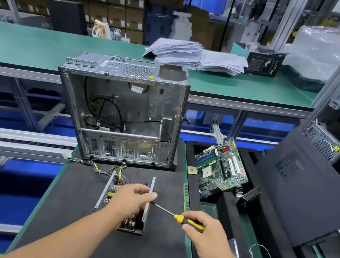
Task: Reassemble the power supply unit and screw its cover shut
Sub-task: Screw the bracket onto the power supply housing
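- Black foam matting (85,216) under both hands, presumably laid down to cushion parts and stop the open power supply unit (126,203) from sliding.
- Left hand (131,199) draped over the unit's top, fingers curled over the upright metal side wall (149,198); likely clamping the wall steady so that screwdriver pressure cannot tip or shift the casing.
- Right hand (203,228) wrapped around the yellow-and-black handle of a screwdriver (176,217), shaft angled up and away toward the left hand's fingertips, tip meeting the side wall just below them; held nearly level, apparently to reach a screw in the wall's face. Screw itself too small to make out.
- Unit uncovered: circuit board and components visible beneath the left wrist, so cover not yet on; no cover recognisable anywhere in view.
- Wire bundle (98,167) trailing from the unit's far end, beyond the left hand, toward the empty computer case (120,111) standing upright further out; left loose, seemingly to stay out of the work.
- Beyond the right hand, a motherboard (221,167) propped at a tilt in a black foam tray (231,199), kept well apart from the unit.
- Likely risk: tip slipping off the screw toward the left fingertips just beside it.
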